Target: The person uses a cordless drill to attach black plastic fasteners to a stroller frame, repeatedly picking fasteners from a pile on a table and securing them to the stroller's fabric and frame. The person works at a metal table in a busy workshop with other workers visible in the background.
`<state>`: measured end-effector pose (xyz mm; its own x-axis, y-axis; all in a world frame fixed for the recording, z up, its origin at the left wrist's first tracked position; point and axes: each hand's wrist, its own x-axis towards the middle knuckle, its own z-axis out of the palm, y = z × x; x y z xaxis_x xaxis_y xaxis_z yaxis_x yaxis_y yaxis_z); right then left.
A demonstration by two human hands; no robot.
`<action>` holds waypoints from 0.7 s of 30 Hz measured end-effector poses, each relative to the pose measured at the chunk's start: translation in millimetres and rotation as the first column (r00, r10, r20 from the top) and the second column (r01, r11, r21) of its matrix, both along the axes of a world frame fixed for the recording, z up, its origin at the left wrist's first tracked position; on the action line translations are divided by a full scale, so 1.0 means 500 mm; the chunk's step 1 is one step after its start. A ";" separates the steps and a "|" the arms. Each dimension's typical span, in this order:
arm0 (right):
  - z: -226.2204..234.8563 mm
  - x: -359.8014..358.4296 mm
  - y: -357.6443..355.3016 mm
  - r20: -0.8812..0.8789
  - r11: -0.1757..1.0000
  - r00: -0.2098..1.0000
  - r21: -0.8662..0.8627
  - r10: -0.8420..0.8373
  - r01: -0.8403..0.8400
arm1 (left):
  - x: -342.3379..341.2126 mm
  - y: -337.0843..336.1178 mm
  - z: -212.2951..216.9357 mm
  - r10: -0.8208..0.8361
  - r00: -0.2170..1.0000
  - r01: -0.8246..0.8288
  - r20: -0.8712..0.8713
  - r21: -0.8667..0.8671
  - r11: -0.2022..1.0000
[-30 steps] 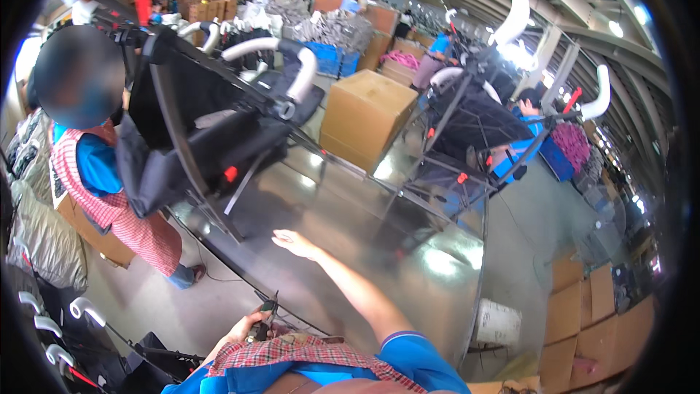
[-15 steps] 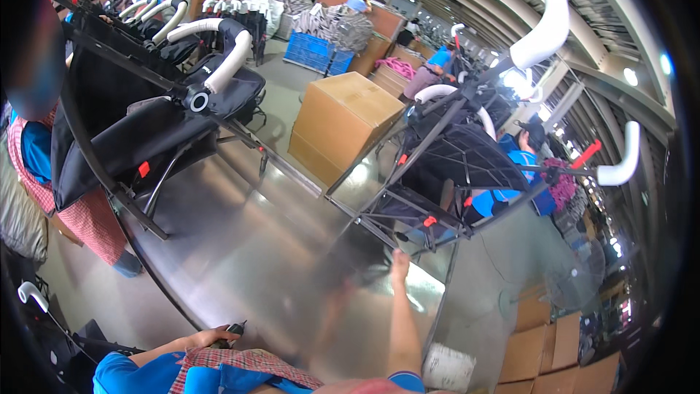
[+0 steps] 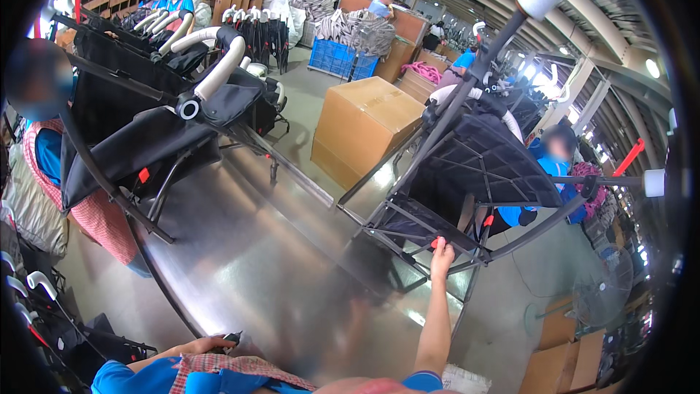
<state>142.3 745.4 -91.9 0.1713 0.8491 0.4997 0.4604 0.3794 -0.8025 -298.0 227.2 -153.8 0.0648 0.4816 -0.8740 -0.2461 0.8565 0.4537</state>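
My right hand reaches out over the shiny metal table and closes on a lower bar of a black folding chair frame, next to a small red clip. That frame stands on the table's right end with black mesh fabric and white foam-padded handles. My left hand stays low by my body at the table's near edge, curled around a small dark tool. A second black folding chair with white foam handles stands at the table's left.
A person in blue with a red checked apron stands left of the table. Another person in blue is behind the right frame. A large cardboard box stands beyond the table. More cartons and a fan are on the floor at the right.
My right arm has swung from the middle of the table to the right and its hand now grips the right chair frame. The view has turned right. The left hand has barely moved.
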 end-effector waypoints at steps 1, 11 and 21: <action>-0.001 -0.024 -0.034 -0.033 0.995 0.999 0.095 -0.007 0.010 | 0.000 0.005 0.007 0.005 1.000 -0.005 0.004 0.013 1.000; 0.011 -0.223 -0.698 0.008 0.986 0.986 0.011 -0.165 0.165 | -0.027 -0.051 0.160 -0.056 0.981 0.028 0.187 0.148 0.989; 0.049 -0.304 -1.148 0.092 0.962 0.962 -0.072 -0.256 0.263 | -0.045 -0.166 0.108 -0.429 0.881 0.425 0.201 0.068 0.903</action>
<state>-9.6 171.7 -67.6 0.3530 0.8199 0.4507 0.5993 0.1718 -0.7819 -320.6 144.4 -99.6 0.4456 0.3847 -0.8084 0.0514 0.8905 0.4522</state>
